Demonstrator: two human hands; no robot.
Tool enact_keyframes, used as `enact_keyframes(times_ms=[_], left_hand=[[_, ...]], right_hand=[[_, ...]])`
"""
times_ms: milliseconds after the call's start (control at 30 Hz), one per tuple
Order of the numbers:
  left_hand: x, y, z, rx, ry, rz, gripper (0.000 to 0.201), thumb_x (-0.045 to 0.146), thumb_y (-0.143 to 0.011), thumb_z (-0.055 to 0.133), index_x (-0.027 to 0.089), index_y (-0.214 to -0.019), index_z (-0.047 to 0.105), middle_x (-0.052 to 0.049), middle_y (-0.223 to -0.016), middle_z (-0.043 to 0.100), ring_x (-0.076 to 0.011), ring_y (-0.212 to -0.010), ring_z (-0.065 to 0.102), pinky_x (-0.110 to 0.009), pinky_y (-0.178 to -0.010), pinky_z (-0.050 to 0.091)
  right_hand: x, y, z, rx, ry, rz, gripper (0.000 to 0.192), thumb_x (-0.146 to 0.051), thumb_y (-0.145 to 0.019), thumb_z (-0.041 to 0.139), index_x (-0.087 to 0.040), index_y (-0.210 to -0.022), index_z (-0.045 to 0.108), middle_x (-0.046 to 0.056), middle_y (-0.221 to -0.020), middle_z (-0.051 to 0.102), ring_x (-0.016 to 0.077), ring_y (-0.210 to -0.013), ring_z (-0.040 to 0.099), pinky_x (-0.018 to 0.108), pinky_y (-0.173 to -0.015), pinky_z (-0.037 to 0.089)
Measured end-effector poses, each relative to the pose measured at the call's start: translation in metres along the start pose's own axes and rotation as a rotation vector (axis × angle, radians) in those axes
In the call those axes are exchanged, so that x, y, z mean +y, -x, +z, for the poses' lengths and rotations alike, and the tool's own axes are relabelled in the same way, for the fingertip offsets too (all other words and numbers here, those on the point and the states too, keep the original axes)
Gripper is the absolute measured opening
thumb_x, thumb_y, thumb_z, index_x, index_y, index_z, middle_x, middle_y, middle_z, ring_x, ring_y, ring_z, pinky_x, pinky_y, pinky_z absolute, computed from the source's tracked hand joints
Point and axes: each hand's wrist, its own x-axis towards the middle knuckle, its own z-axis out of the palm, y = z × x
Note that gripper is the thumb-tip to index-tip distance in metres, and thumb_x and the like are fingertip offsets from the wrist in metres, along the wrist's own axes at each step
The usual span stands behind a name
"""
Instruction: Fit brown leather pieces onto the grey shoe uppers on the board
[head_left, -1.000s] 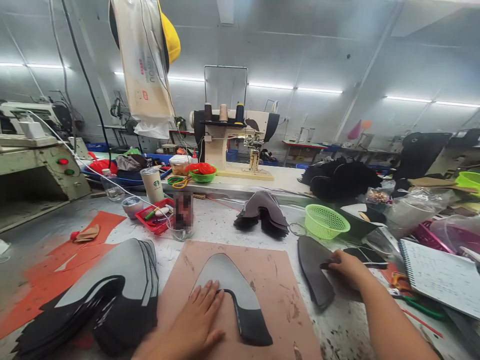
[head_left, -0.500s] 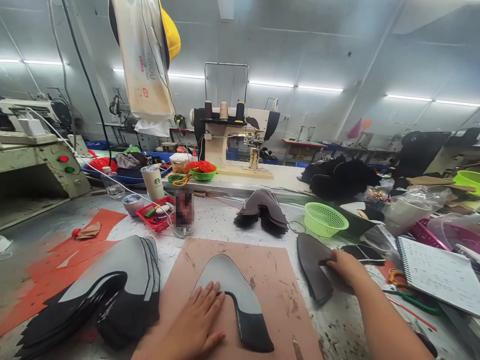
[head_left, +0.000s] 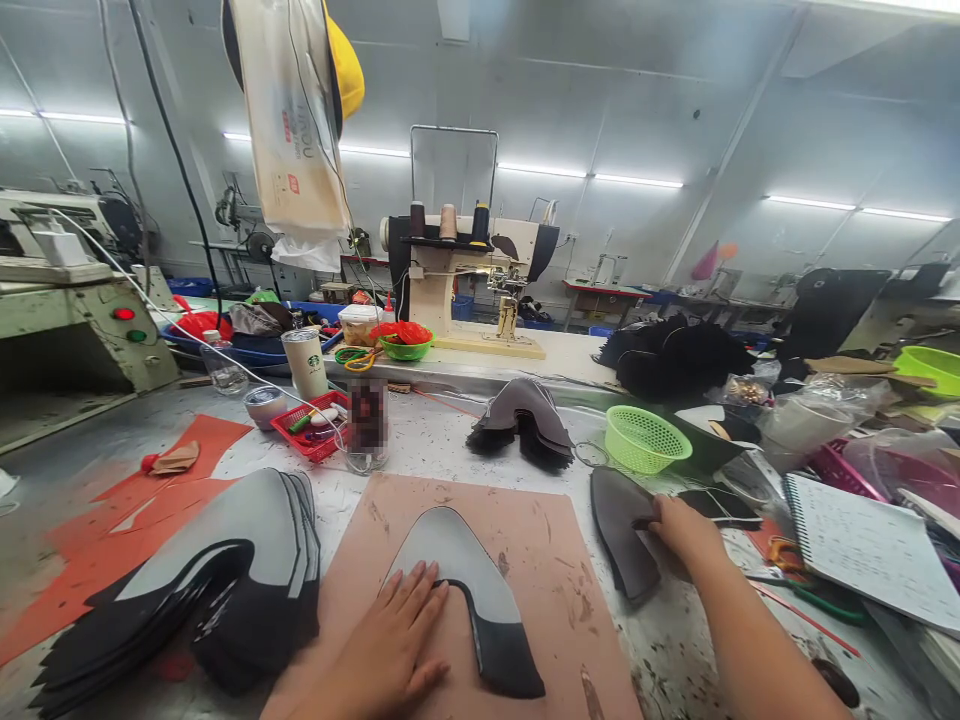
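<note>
My left hand [head_left: 397, 635] lies flat, fingers stretched, on the left part of a curved grey-and-black shoe upper [head_left: 457, 550]. That piece rests on a brownish-pink board [head_left: 555, 560]. To the right of the board, my right hand [head_left: 686, 535] pinches the inner edge of a dark grey shoe upper [head_left: 624, 530]; its thumb and fingertips are partly hidden. A stack of grey-and-black uppers [head_left: 255, 560] lies left of my left hand. Beyond the board sits a pile of dark grey uppers [head_left: 523, 420].
A green basket [head_left: 646, 440], a spiral notebook [head_left: 874, 545] and cords crowd the right. Orange sheets [head_left: 199, 450], a red tray [head_left: 300, 440] and a tumbler [head_left: 305, 362] occupy the left. A sewing machine [head_left: 469, 265] stands behind, with black pieces [head_left: 675, 355] on its right.
The view has shifted very slightly. My left hand stays on the grey-and-black upper, and my right hand keeps its pinch on the dark grey one.
</note>
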Motion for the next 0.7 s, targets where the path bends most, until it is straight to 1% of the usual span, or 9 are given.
enact_keyframes(times_ms=[133,200,300,367,433,500,600,667,700], left_hand=[[0.000,0.002,0.000,-0.015,0.008,0.004,0.059,0.054,-0.083,0.031,0.029,-0.132,0.010,-0.006,-0.139,0.015,-0.0283,-0.127,0.020,-0.049,-0.102,0.024],[0.004,0.004,-0.005,-0.047,0.023,0.007,0.059,0.055,-0.083,0.030,0.029,-0.132,0.009,-0.006,-0.139,0.014,-0.0280,-0.127,0.018,-0.049,-0.102,0.024],[0.011,0.008,-0.012,-0.124,0.058,0.013,0.061,0.057,-0.081,0.030,0.029,-0.132,0.009,-0.005,-0.139,0.012,-0.0283,-0.127,0.016,-0.050,-0.102,0.023],[0.014,0.012,-0.014,-0.163,0.080,0.009,0.062,0.057,-0.081,0.031,0.029,-0.132,0.011,-0.006,-0.139,0.011,-0.0288,-0.127,0.015,-0.051,-0.102,0.022],[0.016,0.014,-0.014,-0.161,0.095,0.012,0.061,0.056,-0.081,0.032,0.029,-0.132,0.011,-0.006,-0.139,0.011,-0.0286,-0.127,0.015,-0.051,-0.102,0.022],[0.016,0.015,-0.012,-0.129,0.112,0.026,0.061,0.054,-0.082,0.035,0.030,-0.132,0.011,-0.005,-0.139,0.012,-0.0282,-0.127,0.016,-0.050,-0.102,0.022],[0.015,0.015,-0.011,-0.096,0.142,0.031,0.060,0.051,-0.082,0.038,0.029,-0.132,0.014,-0.006,-0.139,0.014,-0.0284,-0.128,0.016,-0.050,-0.103,0.021],[0.014,0.015,-0.012,-0.107,0.166,0.020,0.060,0.051,-0.082,0.038,0.027,-0.133,0.017,-0.007,-0.140,0.014,-0.0286,-0.128,0.015,-0.051,-0.103,0.018],[0.014,0.015,-0.013,-0.119,0.184,0.015,0.060,0.052,-0.081,0.038,0.027,-0.133,0.019,-0.007,-0.140,0.015,-0.0286,-0.128,0.015,-0.052,-0.104,0.017]], right_hand=[[-0.002,-0.002,0.002,0.137,-0.124,-0.046,0.032,-0.024,-0.075,0.052,-0.014,-0.105,0.050,0.013,-0.108,0.056,0.0220,-0.097,0.055,0.028,-0.075,0.040],[-0.005,-0.001,-0.001,0.138,-0.156,-0.014,0.031,-0.021,-0.078,0.046,-0.015,-0.108,0.050,0.012,-0.111,0.055,0.0209,-0.099,0.054,0.028,-0.078,0.039],[-0.014,0.005,-0.008,0.123,-0.084,0.030,0.027,-0.016,-0.080,0.039,-0.016,-0.099,0.057,0.013,-0.106,0.056,0.0221,-0.098,0.054,0.029,-0.076,0.039],[-0.022,0.011,-0.011,0.130,-0.025,-0.002,0.025,-0.015,-0.078,0.038,-0.015,-0.090,0.060,0.014,-0.102,0.056,0.0233,-0.096,0.054,0.030,-0.073,0.040],[-0.032,0.016,-0.011,0.102,-0.007,-0.076,0.022,-0.014,-0.075,0.041,-0.014,-0.085,0.060,0.015,-0.108,0.053,0.0234,-0.094,0.055,0.030,-0.072,0.040],[-0.043,0.021,-0.010,0.036,-0.011,-0.159,0.019,-0.014,-0.071,0.044,-0.014,-0.082,0.060,0.017,-0.121,0.045,0.0241,-0.096,0.054,0.032,-0.072,0.040],[-0.059,0.029,-0.010,-0.045,-0.010,-0.213,0.017,-0.014,-0.067,0.046,-0.014,-0.079,0.059,0.017,-0.133,0.034,0.0286,-0.110,0.045,0.035,-0.075,0.039],[-0.069,0.040,-0.014,-0.053,-0.017,-0.236,0.016,-0.013,-0.065,0.047,-0.015,-0.076,0.059,0.017,-0.132,0.035,0.0296,-0.115,0.040,0.035,-0.076,0.038],[-0.075,0.049,-0.017,-0.051,-0.034,-0.264,0.015,-0.012,-0.064,0.047,-0.015,-0.074,0.058,0.017,-0.129,0.038,0.0290,-0.113,0.042,0.034,-0.075,0.038]])
